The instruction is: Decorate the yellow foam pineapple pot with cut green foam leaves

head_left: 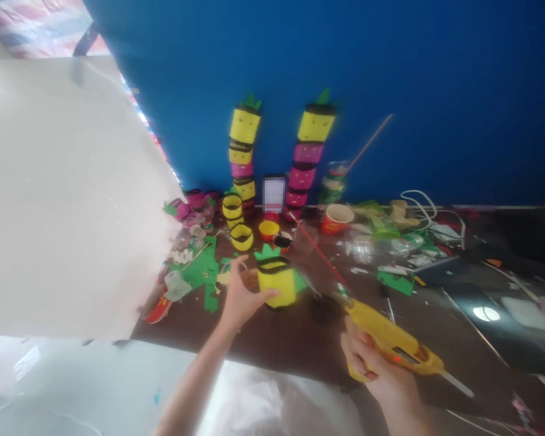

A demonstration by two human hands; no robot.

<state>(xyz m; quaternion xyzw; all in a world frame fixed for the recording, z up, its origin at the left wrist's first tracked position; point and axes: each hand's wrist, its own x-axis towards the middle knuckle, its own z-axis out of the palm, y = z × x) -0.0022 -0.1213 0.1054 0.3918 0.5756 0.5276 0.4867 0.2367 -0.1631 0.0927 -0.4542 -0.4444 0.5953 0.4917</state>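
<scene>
My left hand [245, 297] is closed around a yellow cup [278, 286] with black bands and green paper leaves on its rim, thumb across its front. My right hand [376, 363] grips a yellow hot glue gun [390, 333] with a glue stick poking from its back end and a small red light lit. The gun's nozzle points up and left, apart from the cup. Just left of the nozzle lies a dark, blurred object [326, 309], perhaps scissors. Beyond the cup stand small yellow cups [241, 237] with dark rims.
Two stacked cup towers in yellow, pink and black, left [245, 127] and right [317, 124], stand against the blue wall [367, 54]. Green paper scraps [195, 266], a red paper cup [337, 219], plastic bottles [361, 249] and a white cable [429, 203] clutter the dark table [191, 330].
</scene>
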